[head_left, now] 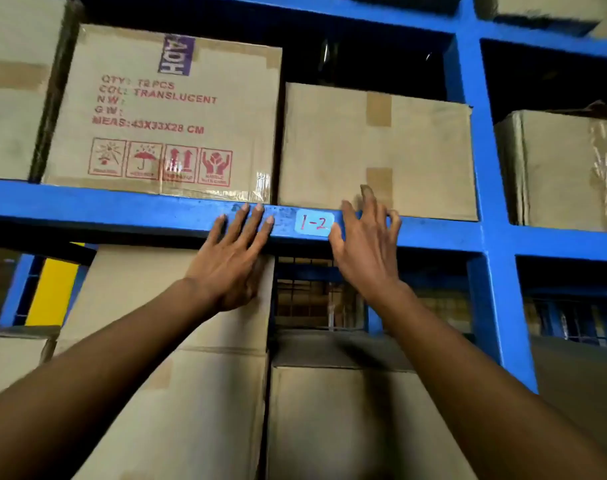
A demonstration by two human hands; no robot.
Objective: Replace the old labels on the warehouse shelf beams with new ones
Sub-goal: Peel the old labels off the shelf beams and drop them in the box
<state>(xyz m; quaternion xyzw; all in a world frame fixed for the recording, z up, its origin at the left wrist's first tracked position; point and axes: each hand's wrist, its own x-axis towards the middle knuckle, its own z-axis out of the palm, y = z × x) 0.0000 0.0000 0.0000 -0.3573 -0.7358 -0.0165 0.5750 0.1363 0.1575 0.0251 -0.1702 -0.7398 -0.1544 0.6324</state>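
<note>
A pale blue label (313, 223) marked "1-2" in red sits on the front of the blue shelf beam (122, 209). My left hand (233, 258) lies flat on the beam just left of the label, fingers straight and spread. My right hand (364, 237) is just right of the label, its thumb touching the label's right lower edge and its fingers spread over the beam's top edge. Scuffed residue (281, 214) shows on the beam between my left fingers and the label.
Cardboard boxes stand on the beam: a printed one (163, 112) on the left and a plain one (374, 150) behind my right hand. A blue upright post (485, 202) rises at the right. More boxes (226, 393) fill the level below.
</note>
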